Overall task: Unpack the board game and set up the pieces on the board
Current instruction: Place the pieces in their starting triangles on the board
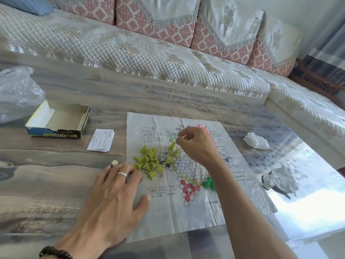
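Figure: head view of a Chinese checkers setup on a grey wood-grain tabletop (74,176), read left to right. Near the left edge lies a crumpled clear plastic bag (16,90); just right of it stands the open cardboard game box (57,120), apparently emptied, and beside that a folded instruction leaflet (100,140). The left hand (112,191), fingers spread and straight, presses flat on the left margin of the paper game board (186,217); a ring sits on one finger. The board is a thin creased sheet, judged light, limp and prone to sliding or tearing, so pinning it down is sensible. On its left part lies a heap of yellow-green cone pieces (148,163), toppled; three more yellow-green pieces (172,152) stand on the star's circles. These hollow plastic cones are judged very light, stiff and easily tipped, best pinched near the narrow tip. The right hand (196,144), fingers curled with thumb and forefinger drawn together, hovers over the star's upper point; whether it pinches a piece cannot be told. Pink pieces (201,127) show behind it, green pieces (209,184) beside the forearm. Crumpled white paper (256,141) lies toward the right edge
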`<state>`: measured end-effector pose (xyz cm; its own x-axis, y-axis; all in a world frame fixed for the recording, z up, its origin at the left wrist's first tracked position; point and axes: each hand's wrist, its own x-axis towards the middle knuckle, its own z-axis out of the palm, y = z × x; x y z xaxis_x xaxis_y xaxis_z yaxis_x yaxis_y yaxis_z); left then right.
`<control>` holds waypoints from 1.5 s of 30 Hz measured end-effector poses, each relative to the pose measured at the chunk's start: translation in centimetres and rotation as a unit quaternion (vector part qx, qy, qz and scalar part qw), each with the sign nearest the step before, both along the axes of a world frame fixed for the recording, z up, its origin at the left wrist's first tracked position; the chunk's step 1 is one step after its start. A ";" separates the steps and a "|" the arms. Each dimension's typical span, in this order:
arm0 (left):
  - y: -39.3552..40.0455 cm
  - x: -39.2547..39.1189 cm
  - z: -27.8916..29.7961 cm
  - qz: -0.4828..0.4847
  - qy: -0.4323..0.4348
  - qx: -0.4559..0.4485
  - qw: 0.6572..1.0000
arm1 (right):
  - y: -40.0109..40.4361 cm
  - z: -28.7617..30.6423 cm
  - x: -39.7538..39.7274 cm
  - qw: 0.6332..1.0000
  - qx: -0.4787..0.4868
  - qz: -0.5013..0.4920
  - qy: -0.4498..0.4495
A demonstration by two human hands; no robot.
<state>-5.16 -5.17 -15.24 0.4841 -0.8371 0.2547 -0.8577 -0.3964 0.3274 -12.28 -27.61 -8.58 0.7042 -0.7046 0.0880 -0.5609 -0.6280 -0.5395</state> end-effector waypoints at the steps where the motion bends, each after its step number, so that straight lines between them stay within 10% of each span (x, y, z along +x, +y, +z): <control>1: 0.0 0.0 -0.1 -0.001 0.000 0.000 1.000 | -0.2 0.1 0.5 1.000 -0.009 -0.007 0.005; 45: -0.1 0.2 -0.5 -0.007 -0.005 -0.024 1.000 | -0.6 -1.0 0.6 0.996 0.045 0.018 0.076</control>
<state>-4.98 -5.29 -15.73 0.4703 -0.8302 0.2994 -0.8660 -0.3689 0.3375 -11.68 -28.20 -9.54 0.7289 -0.6795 -0.0840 -0.6189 -0.6015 -0.5052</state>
